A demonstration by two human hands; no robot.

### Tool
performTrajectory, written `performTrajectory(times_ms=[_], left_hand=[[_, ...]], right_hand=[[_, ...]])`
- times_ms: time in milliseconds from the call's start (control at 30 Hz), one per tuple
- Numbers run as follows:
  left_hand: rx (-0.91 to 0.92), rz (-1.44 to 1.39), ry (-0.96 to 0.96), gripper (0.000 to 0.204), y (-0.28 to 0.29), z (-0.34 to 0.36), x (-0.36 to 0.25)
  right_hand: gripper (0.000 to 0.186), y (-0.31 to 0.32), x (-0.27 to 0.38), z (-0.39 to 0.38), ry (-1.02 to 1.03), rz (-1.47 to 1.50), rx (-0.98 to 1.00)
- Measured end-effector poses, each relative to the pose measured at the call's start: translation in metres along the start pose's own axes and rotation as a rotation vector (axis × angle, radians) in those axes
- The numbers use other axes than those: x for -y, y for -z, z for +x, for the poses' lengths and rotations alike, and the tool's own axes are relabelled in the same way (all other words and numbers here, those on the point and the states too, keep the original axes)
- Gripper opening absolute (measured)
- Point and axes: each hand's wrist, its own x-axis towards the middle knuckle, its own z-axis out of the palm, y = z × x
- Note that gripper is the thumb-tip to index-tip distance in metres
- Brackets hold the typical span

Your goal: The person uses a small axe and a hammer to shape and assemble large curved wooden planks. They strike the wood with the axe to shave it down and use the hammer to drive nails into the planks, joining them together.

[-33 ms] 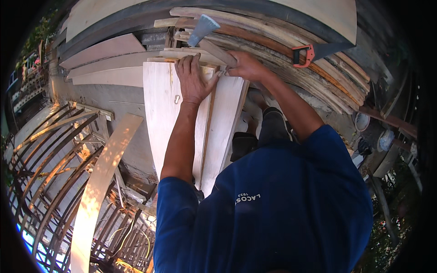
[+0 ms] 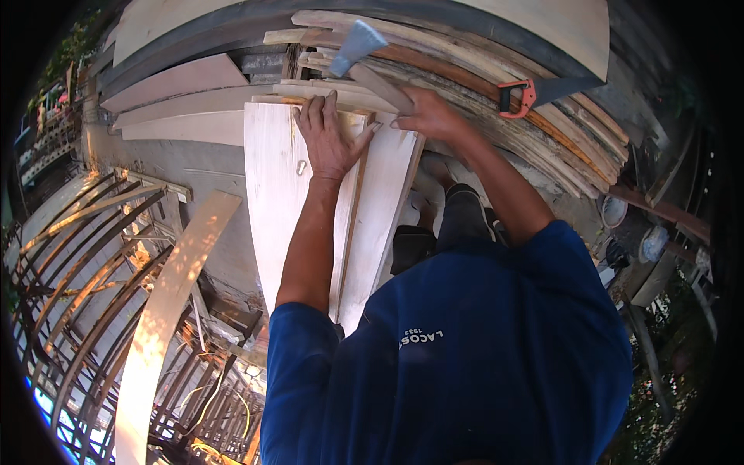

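Note:
My left hand [image 2: 329, 143] lies with fingers spread on top of a pale whitish board [image 2: 271, 194], near its far end, thumb out toward a narrow edge strip. A second pale board [image 2: 372, 225] lies beside it to the right. My right hand [image 2: 426, 116] is closed around the wooden handle [image 2: 380, 85] of a hatchet, its wide metal head [image 2: 358, 46] tilted up beyond the boards' far end. A small pale fitting or cut-out [image 2: 301, 167] shows on the left board.
Stacked rough planks [image 2: 465, 70] lie across the back, with a red-handled saw [image 2: 558, 89] on them. Curved sheets [image 2: 178, 128] lie back left. A long thin board [image 2: 170, 310] leans over slatted curved frames [image 2: 70, 263] at left. A bucket [image 2: 614, 209] stands at right.
My right hand and the hatchet have shifted a little to the right. My left hand stays on the board.

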Motion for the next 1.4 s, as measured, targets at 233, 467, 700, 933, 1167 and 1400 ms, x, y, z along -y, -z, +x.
performTrajectory(times_ms=[233,467,700,933,1167,1400], left_hand=[[0.041,0.096,0.261,0.08,0.005,-0.084,-0.026],[0.051,0.172,0.227,0.067,0.002,-0.087,-0.031],[0.026,0.167,0.215,0.065,0.003,-0.08,-0.032],[0.038,0.133,0.206,0.064,0.006,-0.073,-0.031],[0.037,0.148,0.2,0.064,0.008,-0.075,-0.031],[0.024,0.132,0.22,0.064,0.007,-0.076,-0.031]], right_hand=[[0.072,0.09,0.017,-0.067,-0.261,0.023,-0.086],[0.067,0.086,0.039,-0.032,-0.354,0.237,-0.163],[0.066,0.077,0.051,-0.033,-0.446,0.047,0.319],[0.064,0.059,0.031,-0.03,-0.329,0.025,0.328],[0.064,0.068,0.038,-0.02,-0.42,0.205,0.114],[0.068,0.046,0.043,-0.041,-0.44,0.029,0.323]])
